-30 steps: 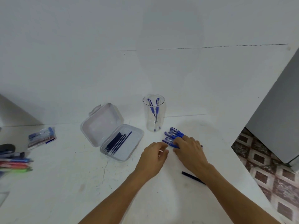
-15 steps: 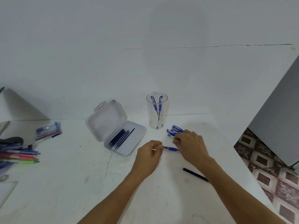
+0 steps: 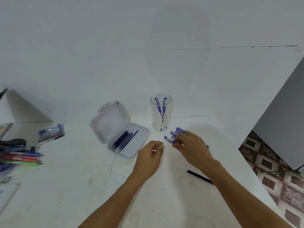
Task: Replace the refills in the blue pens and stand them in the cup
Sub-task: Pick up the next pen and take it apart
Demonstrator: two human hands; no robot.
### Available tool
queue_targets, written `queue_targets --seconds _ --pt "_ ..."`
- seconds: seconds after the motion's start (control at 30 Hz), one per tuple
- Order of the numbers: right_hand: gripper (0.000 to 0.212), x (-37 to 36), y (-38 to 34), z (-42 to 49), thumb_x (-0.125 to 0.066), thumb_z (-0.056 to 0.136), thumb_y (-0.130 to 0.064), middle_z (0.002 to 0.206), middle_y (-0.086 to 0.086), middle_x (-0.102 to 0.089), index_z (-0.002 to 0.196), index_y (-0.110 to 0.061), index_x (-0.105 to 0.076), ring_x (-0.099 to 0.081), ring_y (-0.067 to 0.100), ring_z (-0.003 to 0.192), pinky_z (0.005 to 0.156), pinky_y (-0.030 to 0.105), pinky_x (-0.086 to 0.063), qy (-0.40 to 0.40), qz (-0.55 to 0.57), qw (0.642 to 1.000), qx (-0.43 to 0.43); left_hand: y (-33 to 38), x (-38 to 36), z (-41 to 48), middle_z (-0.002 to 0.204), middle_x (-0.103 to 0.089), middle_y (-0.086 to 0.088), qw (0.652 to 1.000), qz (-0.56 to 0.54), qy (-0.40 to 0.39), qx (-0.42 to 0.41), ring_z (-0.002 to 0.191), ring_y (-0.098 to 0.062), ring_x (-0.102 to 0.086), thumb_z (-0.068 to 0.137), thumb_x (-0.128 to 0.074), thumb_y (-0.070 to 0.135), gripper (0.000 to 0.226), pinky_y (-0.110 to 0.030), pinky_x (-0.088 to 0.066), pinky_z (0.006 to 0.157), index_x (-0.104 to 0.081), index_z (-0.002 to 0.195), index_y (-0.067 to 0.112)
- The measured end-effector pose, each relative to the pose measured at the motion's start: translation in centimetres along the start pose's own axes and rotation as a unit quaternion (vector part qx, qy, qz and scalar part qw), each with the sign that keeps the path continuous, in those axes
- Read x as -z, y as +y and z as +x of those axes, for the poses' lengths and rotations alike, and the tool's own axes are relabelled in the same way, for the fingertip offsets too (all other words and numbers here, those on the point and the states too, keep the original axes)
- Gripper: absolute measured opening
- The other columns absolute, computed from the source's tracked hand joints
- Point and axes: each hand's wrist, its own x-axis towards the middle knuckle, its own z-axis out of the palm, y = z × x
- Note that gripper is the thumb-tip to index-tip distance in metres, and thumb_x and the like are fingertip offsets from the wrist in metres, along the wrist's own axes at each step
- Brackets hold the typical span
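Head view: R hand (image 3: 192, 148) pinches blue pen (image 3: 168, 139) at pile (image 3: 179, 130) near-right of cup (image 3: 154, 120); L hand (image 3: 150, 156) curled round thin white stick (image 3: 154, 150).

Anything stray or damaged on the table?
One thin dark blue refill lies loose by the right forearm, apart from those in the open clear plastic case. A thin crack runs down the white tabletop near it.

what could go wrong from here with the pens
1. The right hand grips one pen out of a loose pile; the others could roll against the cup, which is tall and may tip.
2. The dark refill lies under the right forearm; drawing the arm back could sweep it toward the table edge.
3. The thin stick pinched in the left hand could slip.
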Motion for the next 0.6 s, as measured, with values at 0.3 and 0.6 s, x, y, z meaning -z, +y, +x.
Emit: queue_targets --seconds 0.3,0.6 --pt "0.013 1.3 -4.1 -1.1 -0.068 0.091 -0.023 0.083 0.002 -0.076 0.098 -0.012 -0.069 -0.073 0.013 0.082 0.079 0.032 -0.059 -0.009 0.488 0.866 -0.108 3.1 2.3 -0.1 0.098 -0.069 0.012 0.997 -0.012 -0.011 -0.075 0.088 -0.002 -0.064 0.101 -0.042 0.042 0.029 -0.017 -0.052 0.074 -0.06 0.118 0.026" --pt "0.034 -1.9 -2.5 -5.1 -0.069 0.091 -0.021 0.095 -0.001 -0.076 0.124 -0.025 -0.06 -0.074 0.013 0.086 0.084 0.032 -0.06 -0.11 0.492 0.846 -0.173 -1.5 3.0 -2.9 0.094 -0.064 0.014 0.974 0.145 -0.138 -0.105 0.085 -0.003 -0.059 0.103 -0.039 0.039 0.028 -0.022 -0.047 0.072 -0.061 0.115 0.026"
